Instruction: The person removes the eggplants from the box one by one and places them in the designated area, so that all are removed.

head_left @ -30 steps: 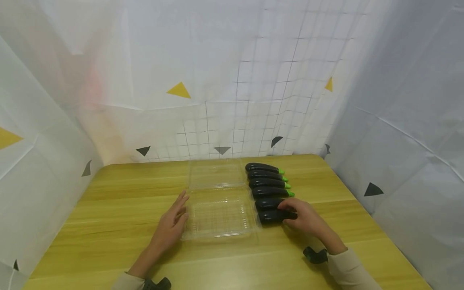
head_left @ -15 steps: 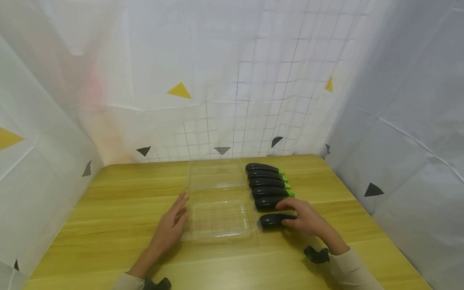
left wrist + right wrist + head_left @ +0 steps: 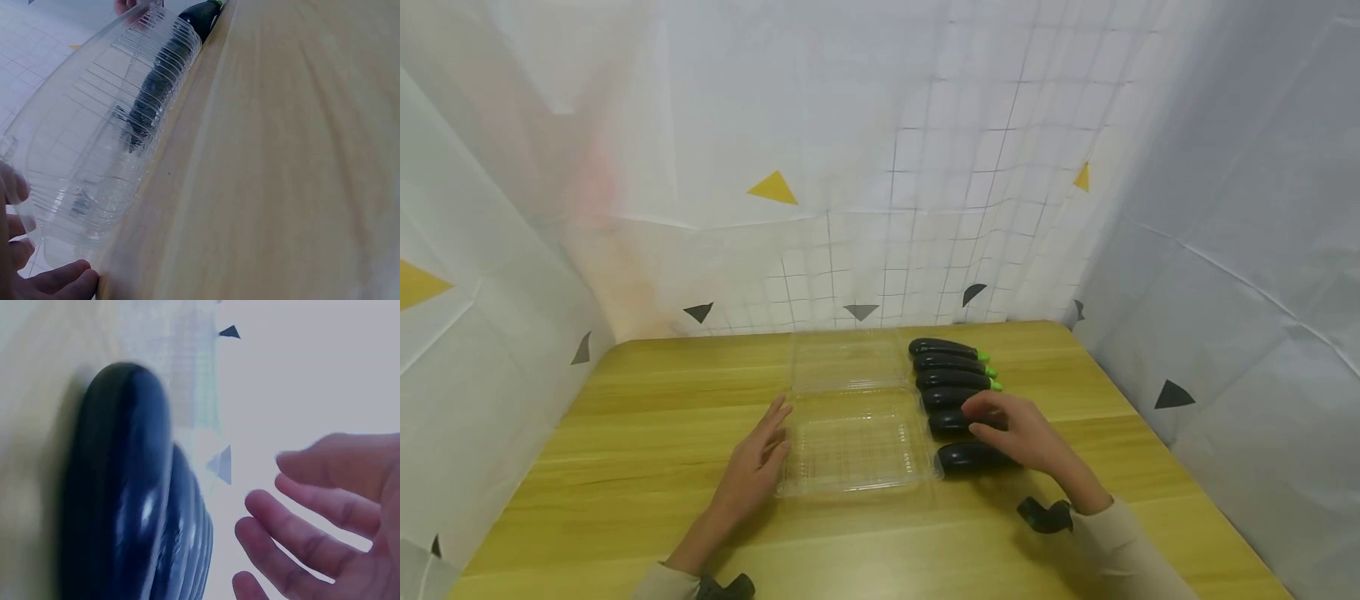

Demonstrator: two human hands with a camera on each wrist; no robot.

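A clear plastic clamshell box lies unfolded in the middle of the table, its lid half towards the back wall. My left hand rests at the box's left edge with relaxed fingers, touching the rim in the left wrist view. Several dark eggplants with green stems lie in a row right of the box. Over the two front ones hovers my right hand, holding nothing. The right wrist view shows its fingers apart from the nearest eggplant. The front eggplant lies slightly separated; its stem end is hidden.
The wooden table is bounded by white sheeting at the back and both sides. Yellow and dark paper shapes are stuck on the sheeting. Each wrist carries a dark strap device.
The front eggplant was drawn a little towards me, away from the row. My right hand then let go of it and rose slightly away and leftward. My left hand stayed still.
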